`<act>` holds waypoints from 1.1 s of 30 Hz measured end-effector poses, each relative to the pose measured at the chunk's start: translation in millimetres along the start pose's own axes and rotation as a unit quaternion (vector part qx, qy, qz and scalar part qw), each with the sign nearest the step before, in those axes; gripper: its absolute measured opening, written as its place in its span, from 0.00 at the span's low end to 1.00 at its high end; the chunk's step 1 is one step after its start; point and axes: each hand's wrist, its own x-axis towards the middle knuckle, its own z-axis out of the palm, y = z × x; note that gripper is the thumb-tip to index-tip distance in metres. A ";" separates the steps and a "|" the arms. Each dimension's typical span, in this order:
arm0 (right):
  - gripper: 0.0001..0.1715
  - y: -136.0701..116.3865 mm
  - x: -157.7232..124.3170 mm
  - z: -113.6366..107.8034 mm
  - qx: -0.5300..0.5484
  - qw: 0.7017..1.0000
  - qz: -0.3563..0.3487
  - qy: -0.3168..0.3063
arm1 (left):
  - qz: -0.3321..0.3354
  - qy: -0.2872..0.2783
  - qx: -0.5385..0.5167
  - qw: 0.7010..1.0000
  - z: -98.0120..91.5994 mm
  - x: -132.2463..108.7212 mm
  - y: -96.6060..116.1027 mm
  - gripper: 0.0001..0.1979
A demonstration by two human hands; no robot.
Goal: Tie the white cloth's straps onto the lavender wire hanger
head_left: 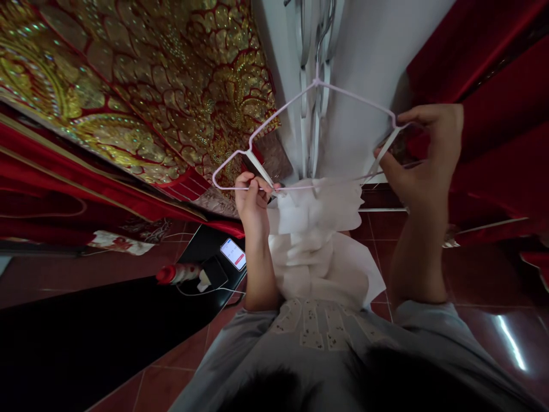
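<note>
A thin pink hanger hangs by its hook at the top centre. From it a white dress hangs down, one strap looped over each notched shoulder of the hanger. On the left, my left hand pinches the lower end of the left strap, close to the hanger's bottom bar. Across from it, my right hand is closed at the right shoulder of the hanger, thumb and finger on the right strap.
Gold-sequined red garments hang on the left, red cloth on the right. White hangers hang behind, against the wall. A black table at lower left bears a lit phone, a red-capped bottle and a cable.
</note>
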 end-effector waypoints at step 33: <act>0.28 -34.2 -80.0 31.5 0.091 0.976 0.024 -0.194 | 0.070 0.159 0.200 0.964 -36.2 -9.1 40.5 0.08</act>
